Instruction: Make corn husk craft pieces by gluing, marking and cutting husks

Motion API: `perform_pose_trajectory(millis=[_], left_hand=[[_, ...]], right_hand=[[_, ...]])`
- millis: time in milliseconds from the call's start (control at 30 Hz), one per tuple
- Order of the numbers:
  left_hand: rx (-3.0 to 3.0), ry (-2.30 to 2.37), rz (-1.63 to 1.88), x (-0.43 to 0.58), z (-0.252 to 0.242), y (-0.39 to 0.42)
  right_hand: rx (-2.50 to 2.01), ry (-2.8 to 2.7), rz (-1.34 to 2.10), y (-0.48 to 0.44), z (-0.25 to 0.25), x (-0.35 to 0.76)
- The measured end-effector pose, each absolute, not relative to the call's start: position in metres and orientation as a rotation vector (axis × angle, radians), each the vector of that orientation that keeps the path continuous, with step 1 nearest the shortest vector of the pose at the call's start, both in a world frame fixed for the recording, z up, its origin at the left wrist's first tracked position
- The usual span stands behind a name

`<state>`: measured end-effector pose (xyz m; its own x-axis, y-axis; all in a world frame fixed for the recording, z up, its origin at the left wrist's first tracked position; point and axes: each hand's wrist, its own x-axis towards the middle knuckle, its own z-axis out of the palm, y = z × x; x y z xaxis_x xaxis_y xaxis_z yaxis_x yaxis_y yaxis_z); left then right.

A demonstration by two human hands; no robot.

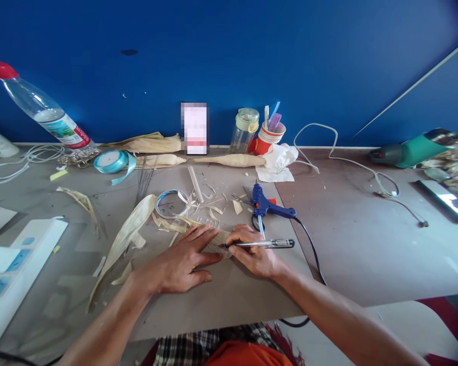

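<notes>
My right hand [252,251] grips a black-and-clear pen [267,244], its tip down on a piece of dried corn husk [222,238]. Spread flat, my left hand [185,256] presses on that husk from the left side, fingers apart. Just beyond the hands lie a roll of tape [158,207], a pale stick [196,184] and many husk scraps. A blue glue gun [265,203] rests beyond my right hand, its nozzle pointing away. To the left of my left hand a long husk leaf [127,239] lies on the table.
Along the blue wall stand a phone [196,128], a clear bottle [244,127] and a red paper cup [269,137]. A large water bottle [49,114] and blue ribbon roll [110,161] are at left, above a power strip [30,259]. The glue gun's cord [313,244] trails over the table's front edge.
</notes>
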<state>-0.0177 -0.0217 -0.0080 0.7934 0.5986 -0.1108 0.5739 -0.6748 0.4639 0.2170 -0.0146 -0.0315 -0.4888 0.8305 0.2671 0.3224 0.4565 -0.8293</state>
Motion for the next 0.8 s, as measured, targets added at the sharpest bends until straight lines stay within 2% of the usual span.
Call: perform_pose_trajectory(millis=[200,367,533,800], left_hand=[[2.515,0.861,0.061,-0.02,-0.009,-0.022],[2.522,0.866,0.015,-0.022,-0.011,-0.023],[2.52,0.834,0.061,-0.022,-0.016,-0.023],[2.568,0.857,0.082,-0.021,-0.02,-0.025]], right_hand=[[-0.962,-2.028,0.91,-0.013,-0.036,0.22],[-0.741,-1.876,0.624,-0.022,-0.031,0.215],[-0.538,-1.929,0.856,-0.032,-0.022,0.204],[-1.01,-1.95,0.978,-0.024,-0.029,0.21]])
